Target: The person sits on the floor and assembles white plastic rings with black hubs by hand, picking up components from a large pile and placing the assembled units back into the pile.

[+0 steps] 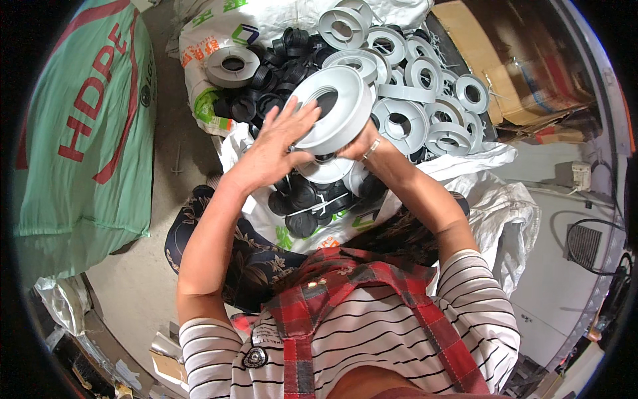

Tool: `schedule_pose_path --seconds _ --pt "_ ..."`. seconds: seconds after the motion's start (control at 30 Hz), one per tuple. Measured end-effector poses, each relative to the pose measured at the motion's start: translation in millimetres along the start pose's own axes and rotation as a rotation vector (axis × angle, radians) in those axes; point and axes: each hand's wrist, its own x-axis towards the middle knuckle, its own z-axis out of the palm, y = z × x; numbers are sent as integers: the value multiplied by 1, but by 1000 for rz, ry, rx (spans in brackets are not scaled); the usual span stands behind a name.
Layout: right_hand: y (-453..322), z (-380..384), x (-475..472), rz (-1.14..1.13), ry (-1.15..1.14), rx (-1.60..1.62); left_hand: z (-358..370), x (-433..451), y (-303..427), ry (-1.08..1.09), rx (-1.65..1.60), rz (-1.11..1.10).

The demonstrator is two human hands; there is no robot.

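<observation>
A large light-grey plastic ring (pixel 351 107) with a threaded centre hole is held tilted above the pile. My right hand (pixel 360 142) grips its lower right rim from beneath, with the fingers mostly hidden behind it. Across the ring's left side lies my left hand (pixel 281 139), fingers spread over its face and thumb near its lower edge. Whether the left hand grips or only touches it is unclear. Just below the hands, another grey flanged ring (pixel 326 170) rests on black plastic caps (pixel 301 224). A thin white plastic sprue (pixel 319 207) lies across those caps.
Several grey rings (pixel 401 122) and black threaded fittings (pixel 286 75) are heaped on a printed white woven sack (pixel 214 30). A green woven bag (pixel 99 199) stands at left. An opened cardboard box (pixel 478 60) is at upper right, above a grey cabinet (pixel 548 304) with a cable (pixel 573 232).
</observation>
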Motion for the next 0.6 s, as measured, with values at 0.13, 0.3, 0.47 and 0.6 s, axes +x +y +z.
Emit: schedule_pose_path --seconds 0.13,0.3,0.47,0.6 --pt "-12 -29 10 -329 60 -971 1 -4 -7 9 -218 -175" --pt "-2 -5 2 -163 -93 -205 -6 -13 -26 -11 109 -129" --pt "-7 -38 26 -17 -290 -351 9 4 2 86 -366 -195" --pt "-26 -38 42 -176 -12 -743 -2 8 -20 338 215 21"
